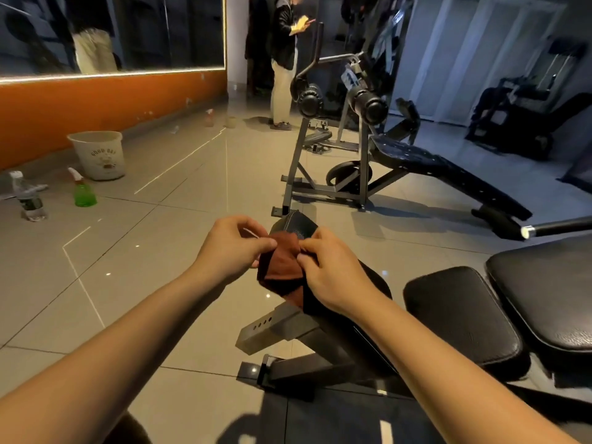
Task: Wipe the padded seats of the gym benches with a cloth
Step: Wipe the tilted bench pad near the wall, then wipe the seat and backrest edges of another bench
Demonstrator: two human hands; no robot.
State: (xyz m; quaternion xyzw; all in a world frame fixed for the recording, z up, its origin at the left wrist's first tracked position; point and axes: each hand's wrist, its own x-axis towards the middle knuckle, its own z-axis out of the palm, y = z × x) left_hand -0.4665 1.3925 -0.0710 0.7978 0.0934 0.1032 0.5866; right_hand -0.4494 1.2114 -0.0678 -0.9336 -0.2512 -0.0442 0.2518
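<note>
Left grip (235, 245) and right grip (333, 267) raised side by side, both clamped on the rust-brown cloth (282, 264). Thumb and forefinger of each pinched on its upper edge, the rest bunched and hanging between and below them.

Directly beneath and just beyond the grips, the narrow black bench pad (294, 224), sloping down and away, with the cloth held over it. Impossible to tell whether cloth and pad touch.

To the right of the right grip, near it, a wider black seat pad (458, 312). Further right again, just beside that, a larger back pad (551, 293).

Far beyond the grips, an inclined bench (432, 165) on a grey metal frame, with round foam rollers (368, 105) at its high end.

Well off to the left of the left grip, on the tiled floor (144, 283), a green spray bottle (84, 190). Left of that a clear water bottle (30, 200), and behind both a pale bucket (97, 153) by the orange wall (96, 100).

Far ahead, a person (283, 59) standing with something yellow in hand.
</note>
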